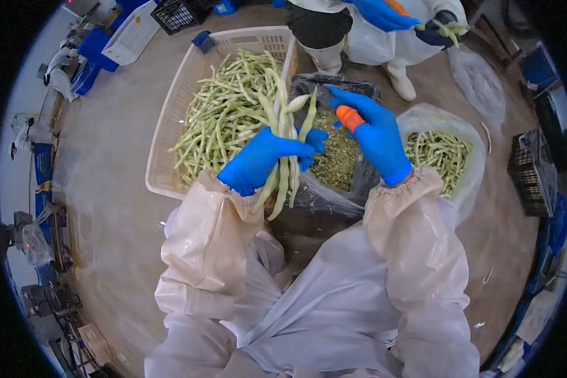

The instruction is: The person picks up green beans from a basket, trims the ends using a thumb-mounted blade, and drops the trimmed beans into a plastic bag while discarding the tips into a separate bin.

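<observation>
Wrapped round several long green beans (283,145) is my left hand (268,154), in a blue glove; the beans stick out above and below the fist. To its right, my right hand (375,129) wears a blue glove with an orange cover on the thumb. Its fingers point up and left toward the beans, apart from them; whatever may lie between thumb and forefinger is too small to tell. Between and below the hands stands a black-lined crate (359,179) with small green trimmings (334,154). A large pale crate (164,145) full of beans is on the left.
A clear plastic bag (472,179) with beans stands on the right. Across from me, a co-worker's gloved hands (381,14) hold beans. A dark crate (529,173) stands farther right. White (129,34) and black crates (176,14) are at the back left.
</observation>
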`<action>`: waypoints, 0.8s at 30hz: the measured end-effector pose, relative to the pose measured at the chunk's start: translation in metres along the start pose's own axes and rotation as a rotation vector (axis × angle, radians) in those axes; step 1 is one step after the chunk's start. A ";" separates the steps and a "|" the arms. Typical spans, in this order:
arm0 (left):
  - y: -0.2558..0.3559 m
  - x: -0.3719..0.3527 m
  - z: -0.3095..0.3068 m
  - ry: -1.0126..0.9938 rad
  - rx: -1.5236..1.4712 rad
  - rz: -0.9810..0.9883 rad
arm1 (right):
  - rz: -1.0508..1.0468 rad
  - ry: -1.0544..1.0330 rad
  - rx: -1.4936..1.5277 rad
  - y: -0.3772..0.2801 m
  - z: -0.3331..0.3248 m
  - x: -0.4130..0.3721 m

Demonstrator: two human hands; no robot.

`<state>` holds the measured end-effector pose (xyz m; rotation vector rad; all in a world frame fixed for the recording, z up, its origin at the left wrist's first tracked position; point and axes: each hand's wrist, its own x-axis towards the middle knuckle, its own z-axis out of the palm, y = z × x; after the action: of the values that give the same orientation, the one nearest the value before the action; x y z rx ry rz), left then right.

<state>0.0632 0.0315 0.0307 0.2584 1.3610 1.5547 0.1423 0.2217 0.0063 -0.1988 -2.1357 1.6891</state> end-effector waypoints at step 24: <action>-0.032 0.023 -0.012 0.288 0.291 0.335 | 0.249 -0.047 0.333 -0.011 -0.008 0.001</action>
<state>0.0606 0.0375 -0.0098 0.4750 1.8488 1.7111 0.1465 0.2267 0.0182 -0.3399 -1.8856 2.1809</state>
